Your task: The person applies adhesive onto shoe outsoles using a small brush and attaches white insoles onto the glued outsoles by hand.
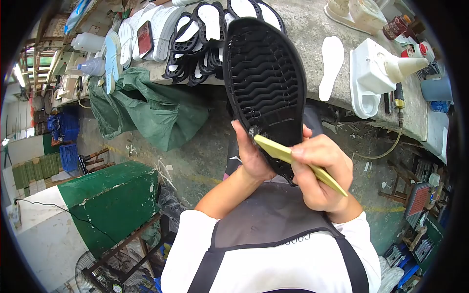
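Observation:
A black shoe sole (pixel 266 73) is held up in front of me, its ribbed inner side facing the camera. My left hand (pixel 254 158) grips it near the lower end, the thumb along its left edge. In my right hand (pixel 324 168) is a brush with a flat yellow-green handle (pixel 273 148), fingers closed round it. Pale bristles at the brush's tip touch the inner left rim of the sole, close to my left thumb. The fingers of my left hand behind the sole are mostly hidden.
Several black soles with white inserts (pixel 209 22) are piled on the concrete bench (pixel 312 44). A white insole (pixel 332 66) and a white foot-shaped stand (pixel 369 73) lie to the right. Green cloth (pixel 146 110) hangs off the bench; a green-and-white box (pixel 112 190) stands lower left.

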A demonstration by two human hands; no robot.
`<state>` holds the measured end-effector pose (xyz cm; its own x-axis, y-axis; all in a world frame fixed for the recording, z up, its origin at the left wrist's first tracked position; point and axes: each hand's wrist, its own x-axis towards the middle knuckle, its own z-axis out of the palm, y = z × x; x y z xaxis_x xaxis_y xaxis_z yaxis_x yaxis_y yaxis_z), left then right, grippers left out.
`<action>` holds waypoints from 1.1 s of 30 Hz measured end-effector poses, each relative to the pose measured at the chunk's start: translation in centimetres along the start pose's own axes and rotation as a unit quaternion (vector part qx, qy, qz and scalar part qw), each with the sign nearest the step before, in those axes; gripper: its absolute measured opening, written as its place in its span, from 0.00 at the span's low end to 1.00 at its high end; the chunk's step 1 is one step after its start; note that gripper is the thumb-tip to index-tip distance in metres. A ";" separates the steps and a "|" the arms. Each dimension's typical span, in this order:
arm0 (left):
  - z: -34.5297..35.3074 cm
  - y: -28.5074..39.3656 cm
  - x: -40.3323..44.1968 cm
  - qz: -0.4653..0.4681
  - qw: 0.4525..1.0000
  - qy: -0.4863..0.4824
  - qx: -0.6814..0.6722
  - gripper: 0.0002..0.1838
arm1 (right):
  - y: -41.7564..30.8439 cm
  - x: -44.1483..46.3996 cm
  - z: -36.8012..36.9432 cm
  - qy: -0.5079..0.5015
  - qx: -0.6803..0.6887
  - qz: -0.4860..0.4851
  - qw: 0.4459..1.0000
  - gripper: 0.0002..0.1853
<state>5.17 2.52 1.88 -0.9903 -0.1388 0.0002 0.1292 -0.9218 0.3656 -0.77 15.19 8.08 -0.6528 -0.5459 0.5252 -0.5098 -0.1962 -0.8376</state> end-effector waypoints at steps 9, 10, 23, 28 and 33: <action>-0.7 0.5 -0.4 -0.035 0.996 0.050 -0.059 0.56 | -0.6 0.7 -1.6 0.166 0.233 0.089 0.954 0.08; -0.5 1.6 0.0 -0.062 0.997 0.024 -0.032 0.55 | -0.5 1.0 -2.6 0.127 0.220 0.102 0.962 0.08; 0.1 3.7 1.9 -0.262 0.960 0.036 0.092 0.43 | 0.4 3.0 -3.4 -0.413 0.053 -0.033 0.909 0.11; -0.4 4.0 1.7 -0.315 0.944 0.007 0.096 0.39 | -0.5 5.4 -4.2 -0.368 0.101 -0.052 0.923 0.07; 1.1 3.6 1.8 -0.299 0.945 0.041 0.126 0.34 | 0.8 6.4 -2.5 -0.520 0.074 -0.053 0.849 0.14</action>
<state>3.80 -0.66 4.21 -0.8742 0.3421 -0.3445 -0.4780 -0.7310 0.4870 -6.70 13.61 11.16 0.2793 -0.9279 0.2468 -0.4085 -0.3475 -0.8440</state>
